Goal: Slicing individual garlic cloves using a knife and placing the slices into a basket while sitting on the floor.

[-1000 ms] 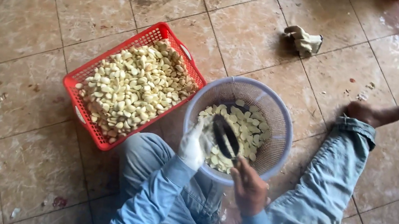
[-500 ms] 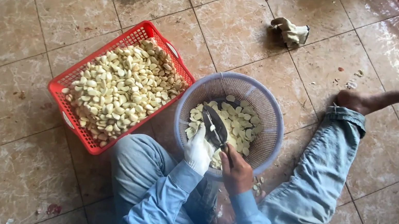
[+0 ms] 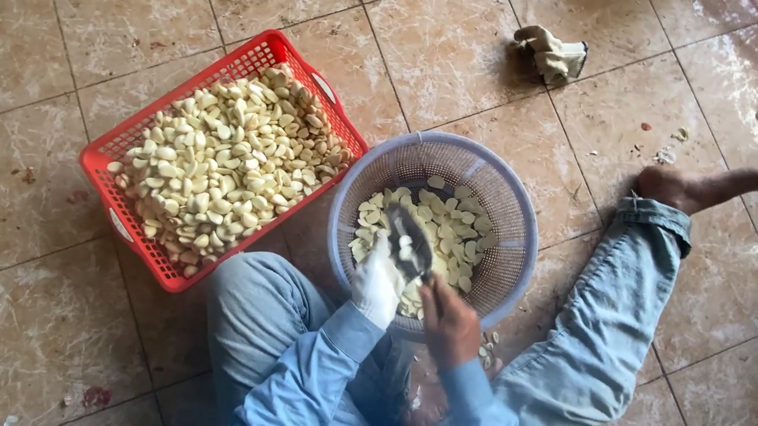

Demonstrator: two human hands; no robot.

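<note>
Right hand [image 3: 449, 322] bare, clenched on knife [image 3: 408, 243] handle; dark blade held over round lavender basket [image 3: 508, 211]. Left hand [image 3: 377, 284] gloved white, closed on small piece at blade; piece itself hidden, kind not told. Judgement: cut best made with blade angled away from gloved fingers, strokes short, work kept above basket rim. Pale peeled pieces [image 3: 455, 234] lie in basket just below both hands. Red crate [image 3: 146, 254] of same pale pieces beside, on tiled floor [image 3: 50, 19].

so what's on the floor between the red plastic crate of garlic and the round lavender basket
Nothing: in the head view the red plastic crate and round lavender basket nearly touch.
</note>
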